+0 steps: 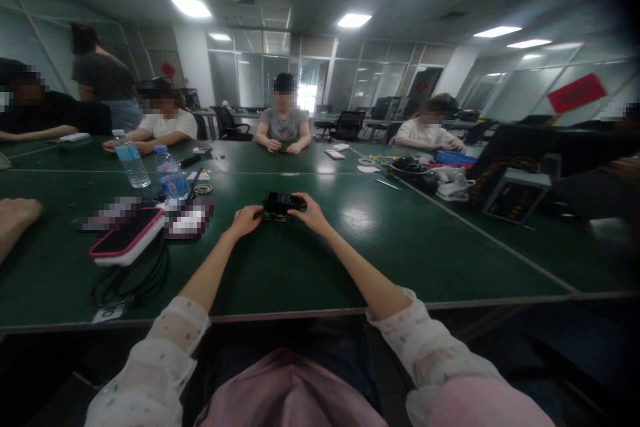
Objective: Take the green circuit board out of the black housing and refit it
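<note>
On the green table in front of me is a small black rectangular part [280,201], tilted up above a circuit board [277,217]. My left hand [245,221] closes its fingers on the left end of the board. At the other side, my right hand [312,213] grips the right end of the black part between thumb and fingers. Both hands rest close to the tabletop. The fingertips partly cover the edges, and where the black part meets the board is too small to make out.
Left on the table [320,273] lie a pink-rimmed phone [131,235], black cables [137,278] and two water bottles [133,163] [171,177]. A metal power supply box [520,195] and a cable pile [415,170] are at right. Another person's hand [20,217] rests at far left; several people sit around.
</note>
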Tool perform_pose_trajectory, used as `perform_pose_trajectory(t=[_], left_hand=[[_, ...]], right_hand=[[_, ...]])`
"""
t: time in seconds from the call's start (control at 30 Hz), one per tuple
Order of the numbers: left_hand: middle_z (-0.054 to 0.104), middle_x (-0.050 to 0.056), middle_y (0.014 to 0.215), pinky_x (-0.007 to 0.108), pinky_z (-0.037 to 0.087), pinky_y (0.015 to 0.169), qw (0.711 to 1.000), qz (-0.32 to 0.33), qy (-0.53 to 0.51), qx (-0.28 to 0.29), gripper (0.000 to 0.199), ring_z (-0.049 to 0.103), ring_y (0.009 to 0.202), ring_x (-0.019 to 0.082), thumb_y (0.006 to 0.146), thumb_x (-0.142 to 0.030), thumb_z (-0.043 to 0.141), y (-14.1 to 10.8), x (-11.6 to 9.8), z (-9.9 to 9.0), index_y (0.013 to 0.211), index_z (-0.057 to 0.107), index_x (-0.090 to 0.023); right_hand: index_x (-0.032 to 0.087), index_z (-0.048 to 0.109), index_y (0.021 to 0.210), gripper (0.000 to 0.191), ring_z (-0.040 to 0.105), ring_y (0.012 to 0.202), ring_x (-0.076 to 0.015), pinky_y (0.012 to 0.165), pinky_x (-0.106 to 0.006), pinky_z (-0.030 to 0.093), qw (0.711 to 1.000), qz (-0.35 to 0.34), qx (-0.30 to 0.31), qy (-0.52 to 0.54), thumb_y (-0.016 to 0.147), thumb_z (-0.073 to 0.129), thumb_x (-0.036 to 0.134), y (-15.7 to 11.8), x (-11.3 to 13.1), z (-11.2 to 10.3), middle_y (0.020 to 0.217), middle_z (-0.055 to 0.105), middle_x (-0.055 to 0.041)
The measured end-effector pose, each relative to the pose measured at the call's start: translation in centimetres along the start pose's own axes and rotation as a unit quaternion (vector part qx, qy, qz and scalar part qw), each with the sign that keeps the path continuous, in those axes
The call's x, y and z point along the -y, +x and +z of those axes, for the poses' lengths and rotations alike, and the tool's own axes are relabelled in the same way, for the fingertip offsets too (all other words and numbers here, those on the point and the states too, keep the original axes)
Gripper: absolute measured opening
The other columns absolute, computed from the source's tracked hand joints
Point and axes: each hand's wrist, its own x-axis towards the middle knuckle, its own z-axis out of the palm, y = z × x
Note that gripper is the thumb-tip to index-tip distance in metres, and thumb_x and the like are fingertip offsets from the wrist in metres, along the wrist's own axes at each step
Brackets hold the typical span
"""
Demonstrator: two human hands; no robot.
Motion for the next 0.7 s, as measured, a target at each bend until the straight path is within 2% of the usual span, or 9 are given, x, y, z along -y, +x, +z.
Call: perform_pose_trajectory(t=[0.13, 0.33, 0.7], left_hand=[[0.059, 0.002, 0.132, 0.038, 0.04, 0.102, 1.0, -0.008, 0.001, 0.009, 0.037, 0.051, 0.124, 0.023, 0.089, -0.025, 0.052, 0.07, -0.16, -0.08, 0.124, 0.059, -0.026], [0.057, 0.004, 0.134, 0.041, 0.037, 0.105, 1.0, -0.011, -0.008, -0.001, 0.044, 0.05, 0.125, 0.023, 0.087, -0.021, 0.053, -0.04, -0.14, 0.07, 0.131, 0.052, -0.026], [0.058, 0.004, 0.132, 0.041, 0.038, 0.104, 1.0, -0.007, -0.011, 0.004, 0.041, 0.05, 0.124, 0.024, 0.088, -0.02, 0.051, -0.09, -0.16, -0.06, 0.128, 0.054, -0.026]], right_hand=[[0.021, 0.053, 0.12, 0.05, 0.06, 0.106, -0.0211, 0.092, -0.039, 0.049, 1.0, 0.0, 0.02, -0.021, 0.075, 0.072, 0.029, -0.26, -0.33, 0.3, 0.117, 0.06, -0.0075], [0.02, 0.053, 0.121, 0.051, 0.059, 0.108, -0.0222, 0.097, -0.042, 0.045, 0.993, 0.017, 0.09, -0.072, 0.074, 0.072, 0.025, -0.69, -0.71, 0.49, 0.117, 0.061, -0.0084], [0.02, 0.05, 0.122, 0.05, 0.058, 0.111, -0.0225, 0.095, -0.042, 0.046, 0.993, 0.018, 0.096, -0.071, 0.076, 0.07, 0.025, -0.84, -0.86, 0.48, 0.119, 0.059, -0.0085]])
